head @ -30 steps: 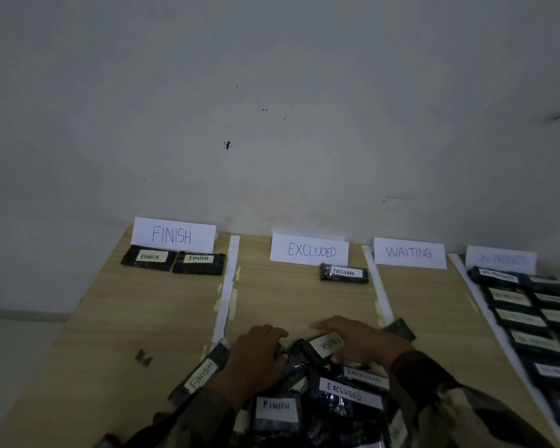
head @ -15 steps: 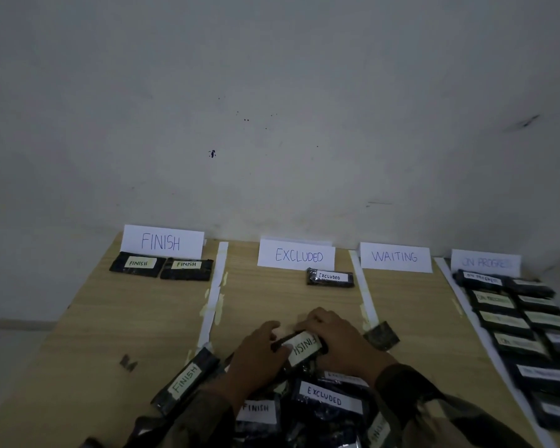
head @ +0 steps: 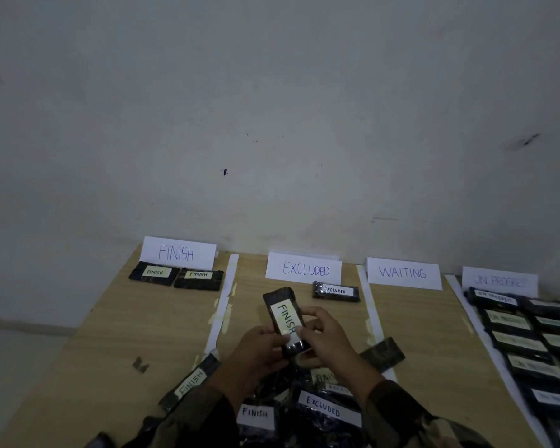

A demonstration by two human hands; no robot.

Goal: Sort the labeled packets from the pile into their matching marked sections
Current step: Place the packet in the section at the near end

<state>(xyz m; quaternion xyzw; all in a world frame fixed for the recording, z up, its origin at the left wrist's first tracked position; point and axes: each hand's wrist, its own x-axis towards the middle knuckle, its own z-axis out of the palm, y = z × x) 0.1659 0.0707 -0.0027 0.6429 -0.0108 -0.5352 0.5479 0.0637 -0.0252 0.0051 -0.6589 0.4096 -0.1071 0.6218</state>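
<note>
The dark glossy packet with a white FINISH label [head: 285,318], which a second ago lay low on the pile between the hands, is now lifted clear of it and turned so its label faces up. The left hand [head: 259,350] and right hand [head: 327,341] both pinch its near end, fingers curled round it. It hangs above the near part of the middle-left section, so it probably goes next to the far-left section. There, two matching dark packets [head: 175,275] lie below the white FINISH card [head: 178,253].

The heap of dark labelled packets [head: 304,412] remains large, so sorting looks far from finished.

The pale wooden surface [head: 126,334] is divided by white paper strips [head: 222,302]. It stands against a bare grey-white wall [head: 272,124] in dim light.
</note>
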